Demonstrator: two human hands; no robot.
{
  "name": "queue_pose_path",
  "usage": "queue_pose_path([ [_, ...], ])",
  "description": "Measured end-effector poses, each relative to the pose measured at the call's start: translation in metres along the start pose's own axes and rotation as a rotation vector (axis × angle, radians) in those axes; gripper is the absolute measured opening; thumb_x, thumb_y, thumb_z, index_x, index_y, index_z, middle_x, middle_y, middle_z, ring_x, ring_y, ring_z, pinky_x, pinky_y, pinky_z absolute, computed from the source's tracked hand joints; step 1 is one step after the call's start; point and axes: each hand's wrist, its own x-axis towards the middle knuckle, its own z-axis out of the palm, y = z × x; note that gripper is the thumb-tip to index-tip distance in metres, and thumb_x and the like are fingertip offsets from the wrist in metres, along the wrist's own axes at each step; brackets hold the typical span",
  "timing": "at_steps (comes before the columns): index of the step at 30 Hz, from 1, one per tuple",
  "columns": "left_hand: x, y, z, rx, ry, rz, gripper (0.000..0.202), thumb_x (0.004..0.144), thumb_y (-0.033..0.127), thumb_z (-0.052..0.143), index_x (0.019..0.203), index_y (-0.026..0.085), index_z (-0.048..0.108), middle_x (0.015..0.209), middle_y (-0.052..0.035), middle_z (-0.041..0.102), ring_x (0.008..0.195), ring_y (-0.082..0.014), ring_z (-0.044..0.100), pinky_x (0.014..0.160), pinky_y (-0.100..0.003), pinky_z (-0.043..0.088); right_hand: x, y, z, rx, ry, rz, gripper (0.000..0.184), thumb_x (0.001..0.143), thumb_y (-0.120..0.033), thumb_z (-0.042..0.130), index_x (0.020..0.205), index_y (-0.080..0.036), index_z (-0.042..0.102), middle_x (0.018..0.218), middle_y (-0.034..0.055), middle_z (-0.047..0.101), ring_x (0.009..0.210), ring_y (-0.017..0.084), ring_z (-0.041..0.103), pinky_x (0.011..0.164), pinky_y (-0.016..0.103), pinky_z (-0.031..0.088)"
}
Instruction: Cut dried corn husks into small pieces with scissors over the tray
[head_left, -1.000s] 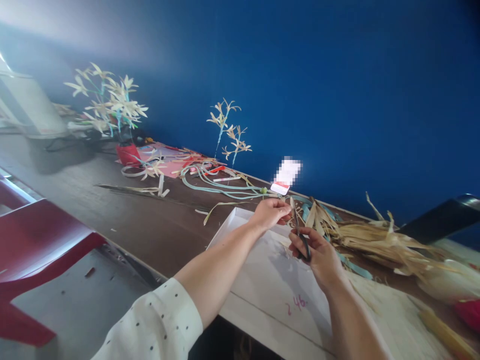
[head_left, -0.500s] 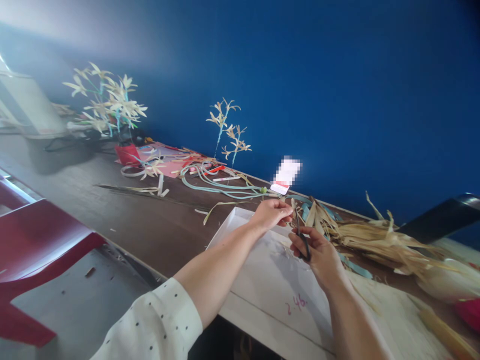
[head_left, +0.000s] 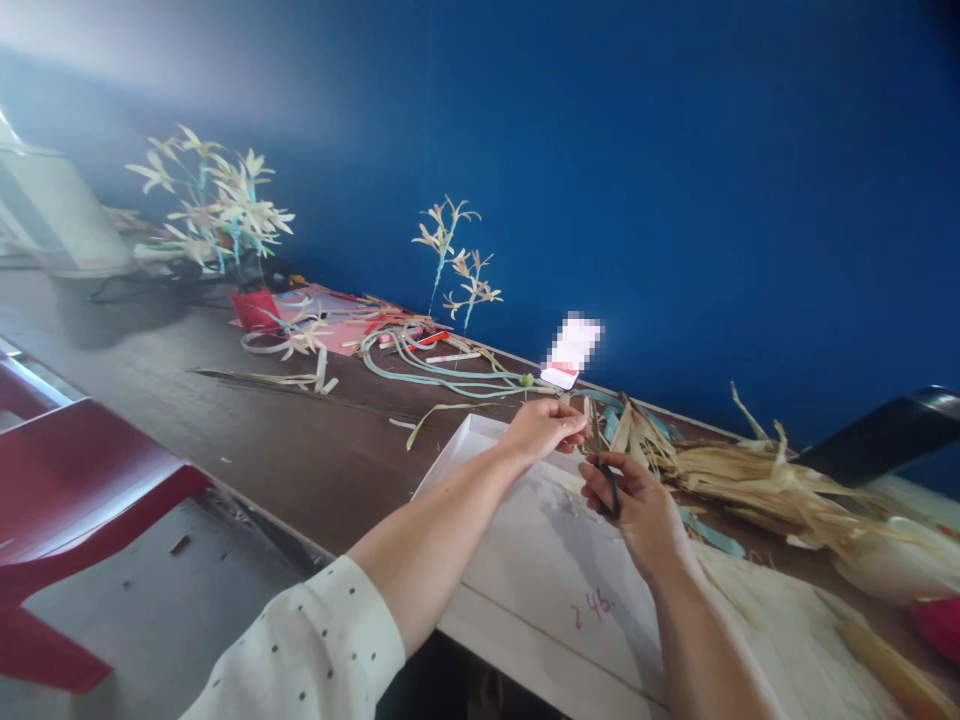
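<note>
My left hand pinches a small pale strip of dried husk between thumb and fingertips. Just to its right, my right hand grips dark-handled scissors, fingers through the loops. The scissors' blades point up and away, close beside the strip; whether they touch it I cannot tell. Both hands hover over a shallow white box or lid with small scraps in it and red handwriting near its front.
Dried husks pile up on the right. A propped phone leans at the wall. Pale blue cord lies coiled behind the box. Husk flowers stand in a red base; a red chair is at left.
The scissors' blades have shifted slightly beside the strip, and my right hand has moved a tiny bit. My left hand and the things on the table stay where they were.
</note>
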Motion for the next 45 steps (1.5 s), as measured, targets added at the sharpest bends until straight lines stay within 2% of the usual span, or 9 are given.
queue_pose_path([
  [5,-0.001,0.001,0.000,0.031,0.027,0.023,0.016,0.071,0.029,0.064,0.075,0.014,0.062,0.073,-0.0033,0.063,0.067,-0.0102,0.058,0.060,-0.022,0.050,0.002,0.002,-0.005,-0.010,0.114,0.022,0.052,0.058,-0.048,0.076,0.099,-0.019,0.060,0.065,0.0026,0.064,0.057,0.016,0.060,0.053,0.024,0.044],
  [12,0.001,-0.002,0.001,0.021,0.033,0.031,0.012,0.069,0.023,0.064,0.076,0.014,0.060,0.071,-0.0027,0.064,0.066,-0.0108,0.059,0.063,-0.025,0.051,0.004,0.005,-0.006,-0.068,0.120,-0.007,0.050,0.062,-0.048,0.073,0.101,-0.020,0.061,0.065,0.0031,0.065,0.060,0.018,0.063,0.049,0.023,0.041],
  [19,0.006,-0.012,-0.002,0.216,0.042,0.107,0.018,0.069,0.026,0.061,0.084,0.015,0.062,0.073,-0.0017,0.064,0.063,-0.0099,0.057,0.063,-0.023,0.049,0.003,0.001,-0.006,-0.054,0.134,0.026,0.051,0.060,-0.048,0.074,0.099,-0.019,0.061,0.065,0.0032,0.066,0.061,0.019,0.064,0.050,0.023,0.042],
  [28,0.006,-0.013,-0.002,0.425,0.108,0.165,0.023,0.071,0.029,0.060,0.088,0.016,0.065,0.076,-0.0027,0.065,0.067,-0.0110,0.058,0.067,-0.022,0.046,0.007,0.010,-0.010,-0.161,0.151,-0.051,0.050,0.062,-0.048,0.072,0.104,-0.022,0.062,0.068,0.0027,0.068,0.063,0.021,0.065,0.057,0.028,0.045],
  [31,0.009,-0.015,-0.004,0.440,0.147,0.150,0.022,0.070,0.030,0.060,0.087,0.016,0.065,0.075,-0.0023,0.065,0.065,-0.0109,0.058,0.067,-0.022,0.047,0.008,0.005,-0.023,-0.346,0.269,-0.067,0.047,0.064,-0.048,0.068,0.103,-0.023,0.064,0.071,0.0042,0.069,0.065,0.024,0.065,0.057,0.031,0.044],
  [34,0.010,-0.016,-0.005,0.452,0.176,0.134,0.020,0.070,0.029,0.060,0.084,0.016,0.065,0.073,-0.0020,0.065,0.063,-0.0106,0.058,0.067,-0.022,0.046,0.009,-0.001,-0.045,-0.616,0.556,-0.039,0.045,0.063,-0.050,0.066,0.101,-0.025,0.067,0.076,0.0066,0.070,0.075,0.028,0.064,0.061,0.033,0.042],
  [36,0.010,-0.017,-0.005,0.464,0.176,0.126,0.018,0.070,0.028,0.059,0.083,0.017,0.065,0.073,-0.0019,0.065,0.062,-0.0104,0.058,0.066,-0.022,0.046,0.010,-0.004,-0.058,-0.750,0.619,0.019,0.048,0.062,-0.053,0.064,0.101,-0.025,0.068,0.080,0.0094,0.071,0.078,0.032,0.063,0.059,0.035,0.040],
  [39,0.008,-0.016,-0.004,0.504,0.159,0.129,0.017,0.070,0.030,0.059,0.081,0.018,0.065,0.075,-0.0018,0.065,0.062,-0.0105,0.058,0.065,-0.022,0.045,0.012,-0.003,-0.070,-0.859,0.576,0.078,0.051,0.060,-0.055,0.064,0.101,-0.025,0.069,0.083,0.0113,0.070,0.076,0.033,0.063,0.056,0.034,0.039],
  [45,0.004,-0.014,-0.003,0.585,0.156,0.140,0.018,0.071,0.031,0.057,0.081,0.018,0.065,0.076,-0.0022,0.067,0.067,-0.0122,0.059,0.066,-0.021,0.044,0.017,0.008,-0.077,-0.841,0.457,0.126,0.052,0.060,-0.048,0.063,0.106,-0.024,0.067,0.083,0.0111,0.070,0.078,0.032,0.063,0.058,0.034,0.039],
])
